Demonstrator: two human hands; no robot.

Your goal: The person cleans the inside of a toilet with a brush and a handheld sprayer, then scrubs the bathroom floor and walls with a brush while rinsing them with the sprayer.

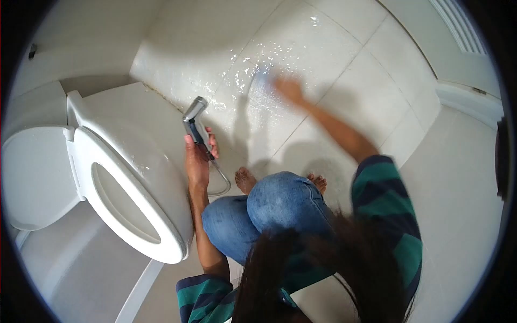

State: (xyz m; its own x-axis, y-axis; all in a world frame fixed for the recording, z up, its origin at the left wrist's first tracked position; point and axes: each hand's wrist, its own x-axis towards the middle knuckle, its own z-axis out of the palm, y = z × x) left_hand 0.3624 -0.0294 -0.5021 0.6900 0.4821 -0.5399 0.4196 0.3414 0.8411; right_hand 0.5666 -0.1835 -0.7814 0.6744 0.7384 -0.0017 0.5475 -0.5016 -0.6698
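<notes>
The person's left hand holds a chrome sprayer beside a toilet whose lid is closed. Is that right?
Not quite: the lid is open, folded back off the seat, as the head view shows. The left hand does hold the chrome sprayer beside the toilet.

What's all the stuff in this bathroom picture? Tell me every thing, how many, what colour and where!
Toilet: 1, white, left
Toilet seat: 1, white, on the toilet
Toilet lid: 1, pale, folded back, far left
Bidet sprayer: 1, chrome, beside the toilet
Hose: 1, silvery, below the sprayer
Bluish object: 1, too blurred to name, top centre
Floor tiles: several, off-white, wet near the top centre
Louvred panel: 1, white, top right
Wall fitting: 1, dark, upper left
Striped shirt: 1, green and navy, bottom
Jeans: 1 pair, blue, centre
Hair: dark, bottom
Feet: 2, bare, beyond the knees
Left hand: 1, holding the sprayer
Right hand: 1, blurred, at the bluish object
</notes>
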